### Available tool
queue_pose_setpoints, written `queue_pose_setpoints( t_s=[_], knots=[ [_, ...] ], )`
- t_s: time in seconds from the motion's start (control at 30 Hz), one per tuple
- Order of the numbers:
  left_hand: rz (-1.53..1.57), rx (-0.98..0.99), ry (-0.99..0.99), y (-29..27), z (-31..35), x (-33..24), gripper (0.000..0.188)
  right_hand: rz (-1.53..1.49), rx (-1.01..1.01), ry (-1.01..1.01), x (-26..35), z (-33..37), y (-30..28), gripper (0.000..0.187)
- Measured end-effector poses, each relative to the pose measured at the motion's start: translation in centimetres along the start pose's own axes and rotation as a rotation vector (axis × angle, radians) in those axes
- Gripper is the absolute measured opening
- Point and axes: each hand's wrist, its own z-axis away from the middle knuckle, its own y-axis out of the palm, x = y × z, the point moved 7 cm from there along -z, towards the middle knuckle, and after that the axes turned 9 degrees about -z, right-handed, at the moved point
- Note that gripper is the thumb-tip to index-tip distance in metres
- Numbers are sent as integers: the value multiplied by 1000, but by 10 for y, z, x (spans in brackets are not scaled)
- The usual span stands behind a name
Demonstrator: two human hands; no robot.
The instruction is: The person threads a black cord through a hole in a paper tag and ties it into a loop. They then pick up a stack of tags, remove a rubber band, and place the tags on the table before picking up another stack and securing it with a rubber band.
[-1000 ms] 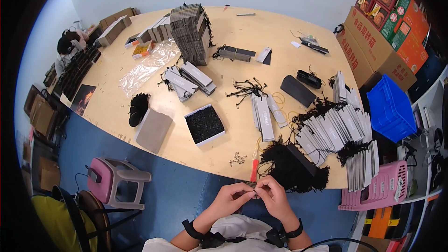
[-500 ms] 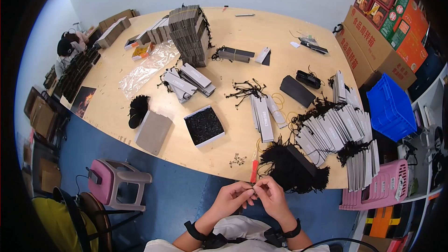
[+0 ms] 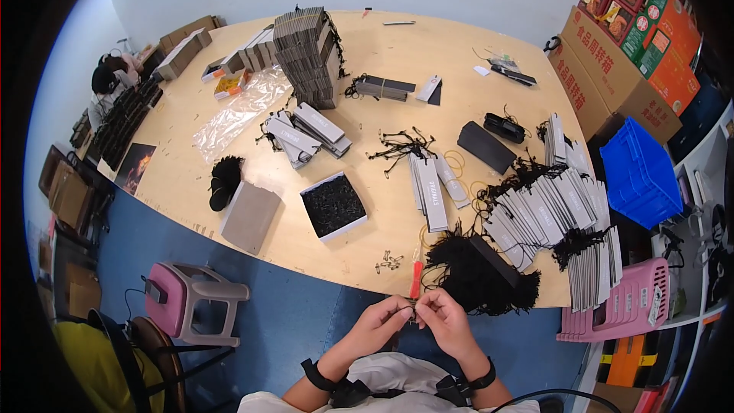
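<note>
At the near table edge my left hand [image 3: 383, 317] and my right hand [image 3: 444, 320] meet fingertip to fingertip, both pinched. A small dark piece [image 3: 413, 307] shows between them, too small to name. Just beyond the fingers lies a red-handled tool [image 3: 416, 280], its far end thin. To its left are several small metal pins [image 3: 389, 261]. A heap of black cords [image 3: 478, 279] lies right of my hands, with grey hang tags [image 3: 544, 214] fanned out behind it. Further off are a white box of small black pieces [image 3: 334, 206] and corded tags [image 3: 430, 193].
A tall stack of grey tags [image 3: 304, 53] stands at the back beside clear plastic film [image 3: 243, 111]. Right of the table are a blue crate [image 3: 641, 172], a pink basket [image 3: 621, 307] and cardboard cartons [image 3: 612, 80]. A pink-topped stool [image 3: 172, 298] is at left; another person [image 3: 111, 80] sits far left.
My left fingers have shifted slightly and the dark piece shows more between my fingertips. The view has tilted a little; the things on the table have stayed put.
</note>
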Motion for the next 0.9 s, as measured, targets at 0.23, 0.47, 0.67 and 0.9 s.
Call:
queue_pose_setpoints(
  t_s=[0.23, 0.47, 0.67, 0.9],
  knots=[
    [193, 45, -151, 1, 4, 7, 17, 386, -25, -155, 10, 6, 7, 10],
    [259, 76, -154, 5, 3, 2, 18, 309, -55, -169, 14, 9, 9, 10],
    [237, 36, -140, 3, 4, 5, 17, 384, -24, -172, 15, 10, 13, 7],
    [58, -77, -108, 1, 5, -6, 14, 695, -73, -390, 43, 16, 21, 9]
  ],
)
